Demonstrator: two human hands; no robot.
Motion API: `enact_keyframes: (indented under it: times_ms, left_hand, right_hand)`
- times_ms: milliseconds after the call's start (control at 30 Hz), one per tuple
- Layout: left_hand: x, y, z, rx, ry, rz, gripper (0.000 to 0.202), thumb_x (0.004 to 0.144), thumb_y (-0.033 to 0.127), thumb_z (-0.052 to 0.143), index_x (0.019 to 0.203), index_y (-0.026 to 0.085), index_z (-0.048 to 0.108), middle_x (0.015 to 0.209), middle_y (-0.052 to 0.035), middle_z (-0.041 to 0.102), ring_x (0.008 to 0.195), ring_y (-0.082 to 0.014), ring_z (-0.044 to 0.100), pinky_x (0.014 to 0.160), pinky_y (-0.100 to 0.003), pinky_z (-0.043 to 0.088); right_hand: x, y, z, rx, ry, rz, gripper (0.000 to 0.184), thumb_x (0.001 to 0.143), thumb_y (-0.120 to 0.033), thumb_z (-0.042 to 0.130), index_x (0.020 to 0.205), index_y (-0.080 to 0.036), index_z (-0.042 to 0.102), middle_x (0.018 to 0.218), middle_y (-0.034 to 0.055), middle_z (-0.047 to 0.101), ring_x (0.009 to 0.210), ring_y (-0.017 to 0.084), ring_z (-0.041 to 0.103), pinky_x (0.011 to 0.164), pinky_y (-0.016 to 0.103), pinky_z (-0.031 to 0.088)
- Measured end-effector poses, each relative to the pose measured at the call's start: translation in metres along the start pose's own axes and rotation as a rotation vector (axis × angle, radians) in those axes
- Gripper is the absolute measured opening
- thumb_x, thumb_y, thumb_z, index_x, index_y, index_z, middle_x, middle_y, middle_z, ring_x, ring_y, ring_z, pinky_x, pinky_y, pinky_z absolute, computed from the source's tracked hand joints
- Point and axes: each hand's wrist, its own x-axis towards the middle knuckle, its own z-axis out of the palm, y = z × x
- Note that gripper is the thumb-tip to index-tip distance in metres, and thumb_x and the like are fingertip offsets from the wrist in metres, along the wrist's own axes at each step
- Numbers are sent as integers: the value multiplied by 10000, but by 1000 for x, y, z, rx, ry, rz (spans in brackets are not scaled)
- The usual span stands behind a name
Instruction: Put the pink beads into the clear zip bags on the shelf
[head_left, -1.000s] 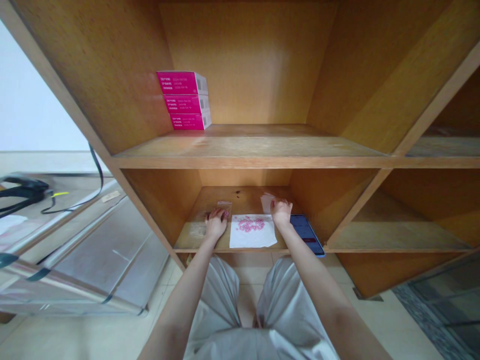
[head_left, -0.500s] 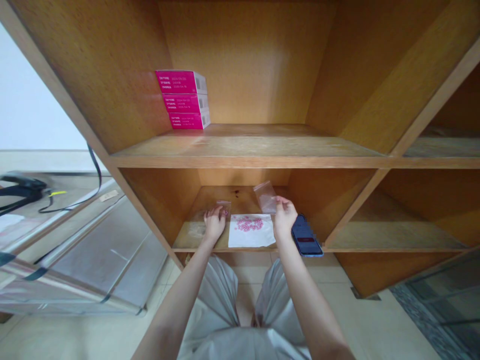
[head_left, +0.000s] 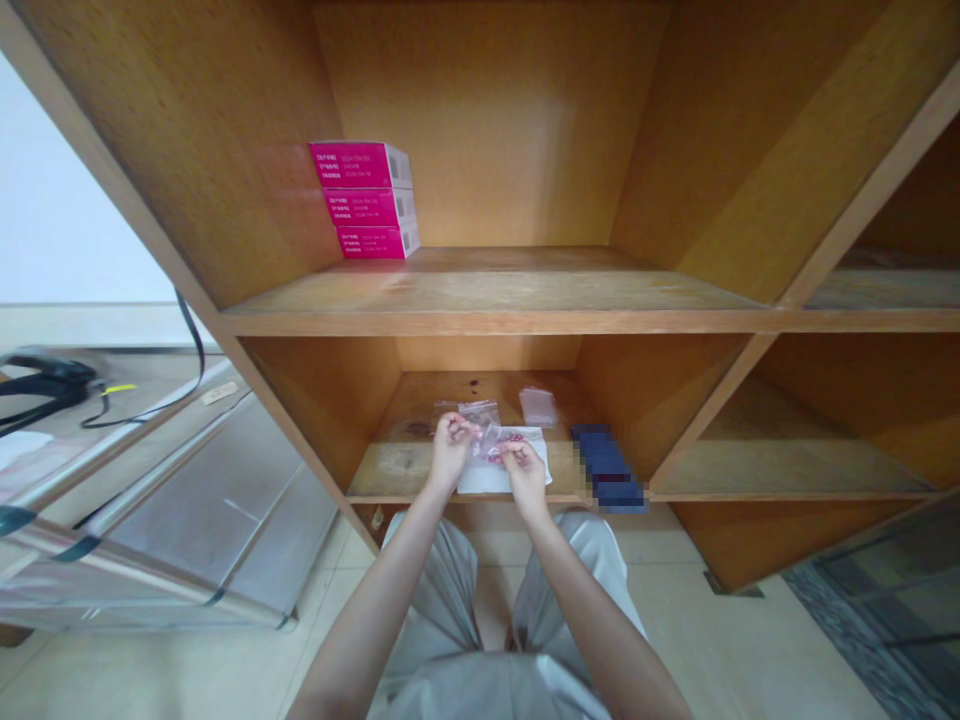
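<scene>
A clear zip-lock bag [head_left: 487, 420] hangs between my hands over a white sheet of paper [head_left: 480, 483] on the lower shelf. My left hand [head_left: 450, 448] pinches the bag at its left side. My right hand [head_left: 526, 472] is closed, its fingertips at the bag's lower right side. Small pink round pieces [head_left: 515, 438] lie on the paper, partly hidden by the bag and my fingers. Behind my right hand a few more clear bags [head_left: 538, 407] lie on the shelf.
A blue phone [head_left: 609, 470], blurred, lies at the right of the lower shelf. Several pink boxes [head_left: 367, 208] are stacked on the shelf above, whose wooden edge [head_left: 495, 323] runs over my hands. A framed rack [head_left: 225, 500] stands to the left.
My right hand has moved left and down from the bags on the right to the paper. My left hand has come right, off the shelf. Both now meet at a clear bag over the paper.
</scene>
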Motion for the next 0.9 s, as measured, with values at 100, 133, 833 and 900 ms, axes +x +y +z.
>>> enact_keyframes:
  times_ms: [100,133,833,900]
  left_hand:
    - [4,6,-6,111,-19,18,56,700,131,440,728,177,453,650,9,569,646,-120,581,654,-258,467]
    - [5,8,-8,152,-41,19,68,696,124,423,689,174,467,637,7,564,637,-121,571,639,-252,463]
    - [9,13,-12,227,-235,113,97,709,192,534,682,159,621,867,-77,643,860,-174,587,799,-308,445]
    - [9,12,-13,225,-252,137,91,710,186,538,678,161,620,869,-74,637,870,-176,581,805,-313,441]
  right_hand:
    - [4,-2,-1,-51,-142,8,206,731,-382,534,698,-185,589,657,20,620,625,151,575,623,284,480]
    - [6,-5,-1,-47,-159,7,217,739,-388,526,719,-183,595,666,24,625,625,150,577,621,283,482]
    - [22,-16,2,-138,-266,-89,187,728,-323,554,841,-199,637,846,46,661,719,164,605,648,280,478]
    - [22,-18,2,-151,-263,-96,186,726,-331,555,823,-194,637,820,43,661,694,158,602,634,272,474]
